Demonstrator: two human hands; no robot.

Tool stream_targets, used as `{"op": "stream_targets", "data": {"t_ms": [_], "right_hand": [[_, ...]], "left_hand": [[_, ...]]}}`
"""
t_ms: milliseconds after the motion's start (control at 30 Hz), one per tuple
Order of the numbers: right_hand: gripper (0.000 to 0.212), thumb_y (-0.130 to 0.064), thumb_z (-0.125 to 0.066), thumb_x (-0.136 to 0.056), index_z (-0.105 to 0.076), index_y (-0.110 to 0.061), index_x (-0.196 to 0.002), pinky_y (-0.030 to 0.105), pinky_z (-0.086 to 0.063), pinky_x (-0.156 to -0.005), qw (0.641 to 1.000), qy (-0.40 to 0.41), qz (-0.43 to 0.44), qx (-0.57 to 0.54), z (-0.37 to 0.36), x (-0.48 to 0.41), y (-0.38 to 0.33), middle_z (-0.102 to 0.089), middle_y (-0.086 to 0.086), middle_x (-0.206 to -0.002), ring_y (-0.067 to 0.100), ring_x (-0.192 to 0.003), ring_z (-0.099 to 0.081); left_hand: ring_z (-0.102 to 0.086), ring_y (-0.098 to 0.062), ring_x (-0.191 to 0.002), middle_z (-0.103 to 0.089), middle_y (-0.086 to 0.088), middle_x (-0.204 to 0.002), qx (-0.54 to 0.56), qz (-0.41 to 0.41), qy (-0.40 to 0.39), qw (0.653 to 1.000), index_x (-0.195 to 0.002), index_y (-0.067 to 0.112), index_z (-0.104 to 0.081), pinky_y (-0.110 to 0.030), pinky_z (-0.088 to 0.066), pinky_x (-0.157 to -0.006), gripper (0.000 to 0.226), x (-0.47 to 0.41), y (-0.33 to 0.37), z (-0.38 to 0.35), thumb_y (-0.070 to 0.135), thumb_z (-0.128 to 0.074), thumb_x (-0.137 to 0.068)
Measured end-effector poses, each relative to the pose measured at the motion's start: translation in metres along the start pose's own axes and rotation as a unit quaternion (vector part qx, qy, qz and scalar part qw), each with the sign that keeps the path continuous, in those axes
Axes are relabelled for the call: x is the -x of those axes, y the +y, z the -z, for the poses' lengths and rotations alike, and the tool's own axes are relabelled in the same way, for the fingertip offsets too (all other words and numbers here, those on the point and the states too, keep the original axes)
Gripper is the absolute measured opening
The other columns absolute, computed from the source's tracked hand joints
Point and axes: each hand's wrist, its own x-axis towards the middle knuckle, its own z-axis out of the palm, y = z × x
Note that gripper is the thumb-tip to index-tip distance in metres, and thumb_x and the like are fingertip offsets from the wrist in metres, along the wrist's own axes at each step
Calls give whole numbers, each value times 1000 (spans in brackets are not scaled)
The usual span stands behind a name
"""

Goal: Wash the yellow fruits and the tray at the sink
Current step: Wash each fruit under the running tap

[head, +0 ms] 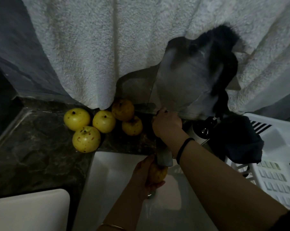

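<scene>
The left hand's fingers (156, 185) curl under and around one yellow fruit (158, 173), holding it over the white sink (114, 177) right below the spout of the tap (164, 158). The left hand (145, 177) has a thin bangle at its wrist. The right hand (167, 125) reaches to the back of the tap, its fingers (159, 114) folded down over the top part (what they grip is mostly hidden). A black band circles that wrist.

Five more yellow fruits (86, 139) sit clustered on the dark stone worktop (32, 147), left of the tap, some touching. A white towel (91, 47) hangs above them. To the right stand a dark bottle (201, 130) and a white basket (282, 164) with a dark cloth (241, 140) draped over its edge.
</scene>
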Motion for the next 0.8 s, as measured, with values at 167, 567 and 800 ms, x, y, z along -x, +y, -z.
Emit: {"op": "stream_targets", "data": {"t_ms": [167, 567, 800], "right_hand": [[60, -34, -28, -104, -10, 2, -148, 37, -40, -97, 1000, 0, -4, 0, 0, 1, -1, -32, 19, -149, 32, -134, -34], [57, -32, -23, -105, -9, 2, -148, 37, -38, -99, 1000, 4, 0, 5, 5, 5, -1, -31, 19, -149, 32, -134, -35], [54, -33, -27, -104, -19, 1, -145, 36, -42, -90, 999, 15, -23, -19, 1, 4, -2, -41, 19, -142, 32, -127, -44]], "left_hand": [[-59, -31, -97, -55, -10, -126, -10, 1, -1, 1000, -123, 23, -54, -46, -54, -70, 43, -4, 1, 3, 38, -67, -84], [-54, -28, -82, -47, -8, -115, -24, 25, 3, 999, -117, 24, -49, -48, -53, -71, 36, -4, 8, 0, 36, -65, -87], [-57, -29, -89, -51, -10, -131, -43, 41, 14, 998, -122, 25, -52, -38, -51, -56, 40, -4, 10, -4, 43, -62, -87]]}}
